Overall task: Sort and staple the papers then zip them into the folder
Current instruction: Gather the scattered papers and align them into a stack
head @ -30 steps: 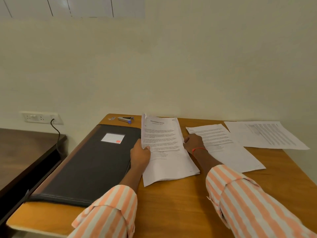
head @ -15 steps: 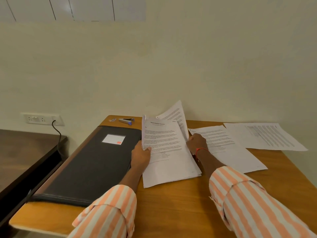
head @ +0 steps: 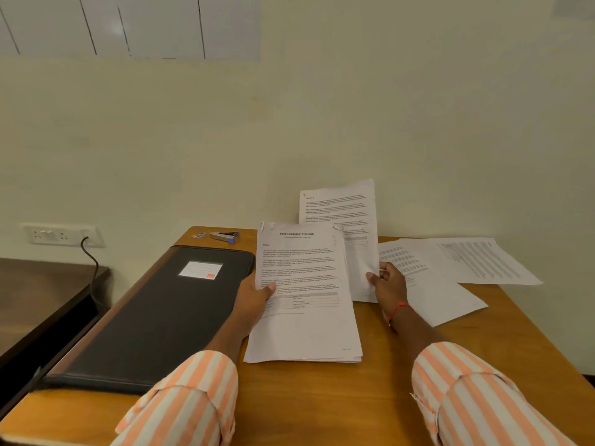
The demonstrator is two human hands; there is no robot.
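A stack of printed papers (head: 306,320) lies mid-table, its far end lifted. My left hand (head: 254,297) grips the stack's left edge, thumb on the top page. My right hand (head: 388,281) pinches the lower edge of a single printed sheet (head: 341,207), which stands raised and upright behind the stack. Two more loose sheets lie flat to the right, one near (head: 431,281) and one farther (head: 483,259). The closed black zip folder (head: 154,313) with a white label lies to the left. A small stapler (head: 223,235) rests beyond the folder.
The wooden table (head: 322,403) stands against a pale wall. A small staple box (head: 199,235) sits by the stapler. A wall socket (head: 61,235) with a black cable is at the left, above a dark side table (head: 42,284).
My right hand has lifted one sheet out from behind the stack and raised it upright. My left hand keeps its hold on the stack's left edge.
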